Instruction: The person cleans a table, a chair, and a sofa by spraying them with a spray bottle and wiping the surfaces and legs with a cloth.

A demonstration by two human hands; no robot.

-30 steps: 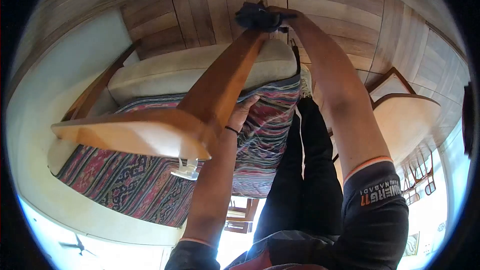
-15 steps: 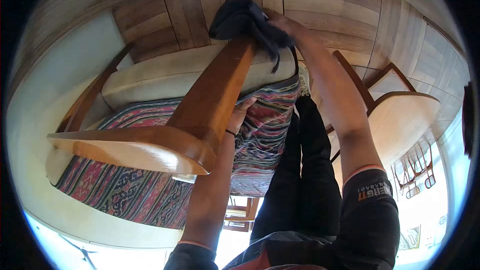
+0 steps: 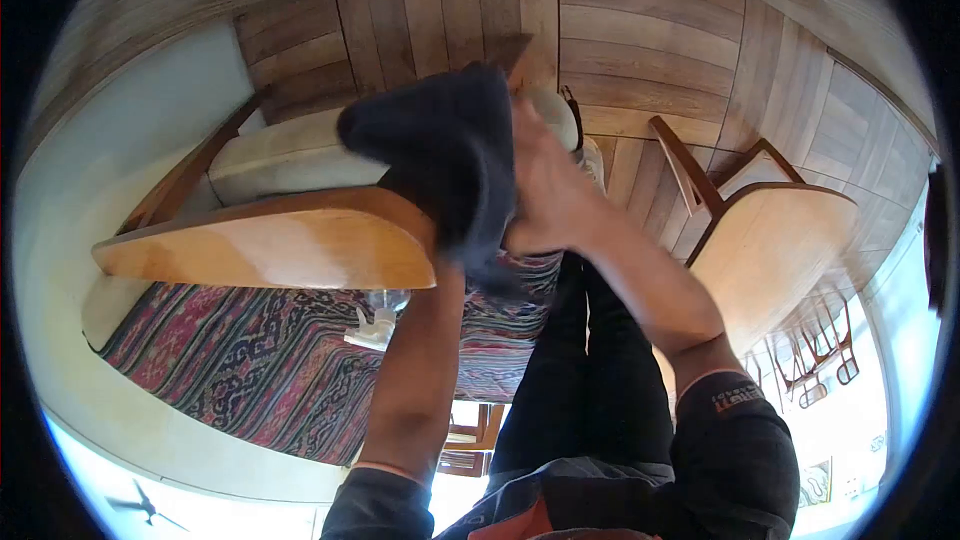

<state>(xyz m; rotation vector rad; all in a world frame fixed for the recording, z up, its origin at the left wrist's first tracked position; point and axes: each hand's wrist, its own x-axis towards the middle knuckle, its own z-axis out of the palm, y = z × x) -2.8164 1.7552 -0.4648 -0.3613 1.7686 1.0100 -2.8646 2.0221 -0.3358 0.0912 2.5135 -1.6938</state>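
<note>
My right hand [image 3: 550,180] is closed on a dark cloth [image 3: 450,150], which is bunched and blurred by motion. The cloth lies over the upright wooden part of a sofa's arm, next to the rounded end of the wooden armrest [image 3: 290,245]. Only my left forearm [image 3: 415,370] shows, reaching under the armrest's end; the left hand itself is hidden behind the cloth and wood. Close to that forearm, a bottle with a white trigger spray head [image 3: 375,328] rests on the striped woven cover [image 3: 230,360] of the sofa.
A cream cushion edge [image 3: 290,155] runs along the sofa's front, with another wooden arm [image 3: 190,165] at its far end. On the right stands a wooden table [image 3: 775,240] with a rounded top. Wood plank flooring [image 3: 640,35] spreads ahead.
My right hand has drawn the cloth down the upright, from its far end to near the armrest's rounded end. My left hand, earlier seen beside the upright, is now covered.
</note>
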